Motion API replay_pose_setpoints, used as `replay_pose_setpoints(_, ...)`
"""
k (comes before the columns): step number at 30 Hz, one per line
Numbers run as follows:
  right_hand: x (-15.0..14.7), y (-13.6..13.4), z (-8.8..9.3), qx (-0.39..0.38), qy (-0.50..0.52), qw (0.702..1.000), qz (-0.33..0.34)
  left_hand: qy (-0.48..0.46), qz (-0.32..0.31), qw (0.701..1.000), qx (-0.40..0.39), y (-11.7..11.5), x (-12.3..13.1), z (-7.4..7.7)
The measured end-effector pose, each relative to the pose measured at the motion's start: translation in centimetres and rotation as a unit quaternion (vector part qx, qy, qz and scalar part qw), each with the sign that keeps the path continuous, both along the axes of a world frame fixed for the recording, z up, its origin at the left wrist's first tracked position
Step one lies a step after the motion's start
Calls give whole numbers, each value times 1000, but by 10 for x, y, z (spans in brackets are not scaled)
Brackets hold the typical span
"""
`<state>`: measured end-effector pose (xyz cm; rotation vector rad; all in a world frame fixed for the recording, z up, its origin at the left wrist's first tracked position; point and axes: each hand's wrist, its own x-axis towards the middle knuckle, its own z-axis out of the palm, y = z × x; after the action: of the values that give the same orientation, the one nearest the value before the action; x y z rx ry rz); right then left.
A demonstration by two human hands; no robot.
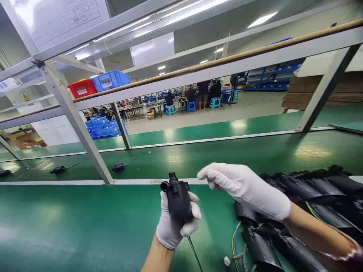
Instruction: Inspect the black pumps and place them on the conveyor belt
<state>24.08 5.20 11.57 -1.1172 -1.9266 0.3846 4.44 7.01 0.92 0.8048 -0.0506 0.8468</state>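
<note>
My left hand (178, 223), in a white glove, is closed around a black pump-like part (179, 202). The part has a round body, with a short round port on its left side and another stub on top. A thin dark cable (195, 253) hangs below that hand. To the right, my right hand (235, 185), also gloved in white, hovers apart from the part. Its fingers are loosely bent and reach left, with nothing visible in them. Below and behind the right forearm lie several black cylindrical parts (263, 249) with coloured wires and a white connector (227, 261).
Beyond the white strip, a black part with a thin wire (118, 167) and another like it (57, 170) lie on the green belt (181, 160). A slanted metal post (76, 121) stands at left. Red (82, 88) and blue bins (110, 80) sit on the upper shelf. People sit in the background.
</note>
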Motion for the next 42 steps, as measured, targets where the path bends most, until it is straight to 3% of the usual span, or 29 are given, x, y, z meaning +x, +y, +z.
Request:
replay_pose_setpoints(5,2,-5,-15,-37,14,999,-5,9,13,999,35,3,-4,-4)
replay_pose_setpoints(12,-2,-15,-24,-42,-9,999,9,57,36,995,76,3,-9,-18)
replay_pose_setpoints(15,-3,-17,-31,-53,-13,998,31,81,85,989,93,2,-13,-16)
replay_pose_setpoints(17,-4,-19,-39,-65,-16,996,61,108,154,977,104,0,-14,-11)
replay_pose_setpoints(22,-10,-25,-53,-74,-23,992,95,217,343,895,183,-13,-15,-1)
replay_pose_setpoints(28,-19,-29,-54,-78,-31,992,92,292,422,819,258,-14,-17,-7)
replay_pose_setpoints(33,-25,-29,-53,-177,-68,981,34,310,497,733,345,-18,-14,-10)
replay_pose_setpoints(36,-18,-30,-53,-184,-59,976,104,325,535,668,403,-21,-19,-6)
replay_pose_setpoints(39,-5,-29,-57,-180,-10,961,208,365,543,643,399,-12,-34,-8)
replay_pose_setpoints(42,5,-25,-68,-227,94,954,173,420,555,610,379,8,-58,-20)
